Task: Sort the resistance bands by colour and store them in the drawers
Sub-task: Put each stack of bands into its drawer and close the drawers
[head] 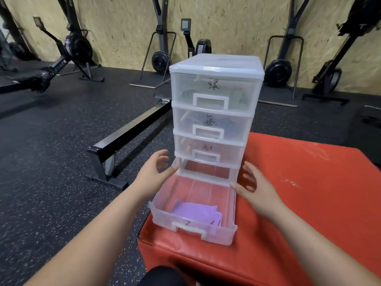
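Hovering with the left hand (153, 172) at the left flank of the clear plastic drawer unit (216, 65), fingers loosely spread, gripping nothing, fingertips seemingly just touching the frame. Looking down into the pulled-out bottom drawer (162, 195), with the purple resistance bands (195, 211) lying flat in its near part. Judging those bands to be light, limp and stretchy, likely sliding on the smooth plastic, so gathering the whole stack or pinching a fold rather than one edge. Judging the drawer to be thin, light and flexible, best pushed at its white front handle (189, 227) or evenly on both side walls to avoid skewing. Holding the right hand (250, 182) spread wide and empty at the drawer's far right corner, a fingertip touching or nearly touching the rim. Noting, on the left, the black rowing-machine rail (127, 133) crossing the speckled rubber floor (51, 162), well apart from the hands; on the right, the red padded box (309, 182) carrying the unit, nothing blocking the drawer's path.
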A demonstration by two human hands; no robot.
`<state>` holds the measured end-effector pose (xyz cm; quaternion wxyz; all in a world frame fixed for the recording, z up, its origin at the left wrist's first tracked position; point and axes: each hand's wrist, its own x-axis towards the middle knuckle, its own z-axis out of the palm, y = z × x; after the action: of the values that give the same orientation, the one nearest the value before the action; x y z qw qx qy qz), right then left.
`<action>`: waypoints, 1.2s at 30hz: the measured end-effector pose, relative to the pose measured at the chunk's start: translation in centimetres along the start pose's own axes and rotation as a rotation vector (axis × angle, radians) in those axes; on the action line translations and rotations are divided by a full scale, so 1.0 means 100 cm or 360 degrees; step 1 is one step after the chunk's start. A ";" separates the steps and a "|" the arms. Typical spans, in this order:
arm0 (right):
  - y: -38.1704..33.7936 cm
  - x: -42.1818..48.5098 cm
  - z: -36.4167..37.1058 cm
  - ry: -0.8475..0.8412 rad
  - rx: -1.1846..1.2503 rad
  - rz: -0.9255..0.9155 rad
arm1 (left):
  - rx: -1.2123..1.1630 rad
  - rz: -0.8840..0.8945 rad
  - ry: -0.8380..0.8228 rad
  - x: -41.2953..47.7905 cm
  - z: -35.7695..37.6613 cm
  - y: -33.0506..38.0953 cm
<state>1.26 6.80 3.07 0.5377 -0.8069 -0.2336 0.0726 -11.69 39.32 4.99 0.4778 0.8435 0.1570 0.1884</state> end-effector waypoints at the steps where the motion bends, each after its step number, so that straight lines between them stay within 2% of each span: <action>1: 0.005 -0.014 0.001 -0.0021 0.0039 0.0003 | -0.0054 -0.0017 -0.0007 -0.016 -0.005 -0.006; 5: 0.021 -0.063 0.006 -0.0201 0.0003 -0.0109 | -0.0263 -0.0118 -0.0079 -0.072 -0.018 -0.033; 7: 0.022 -0.079 0.011 -0.0269 -0.0033 -0.0148 | -0.0248 -0.0167 -0.0103 -0.091 -0.019 -0.043; 13: 0.022 -0.087 0.026 -0.0171 -0.0125 -0.0209 | 0.0005 -0.0204 -0.0114 -0.109 -0.015 -0.063; 18: 0.020 -0.080 0.029 -0.0076 -0.0138 -0.0221 | 0.0057 -0.0202 -0.0051 -0.096 -0.009 -0.058; 36: 0.048 0.020 0.021 0.0149 -0.0260 0.0063 | 0.0295 -0.0114 0.0050 0.018 0.032 -0.054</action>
<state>3.69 8.01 -1.83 0.4788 -0.8551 -0.1973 0.0260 -9.08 40.37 -0.85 0.4017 0.8749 0.2114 0.1691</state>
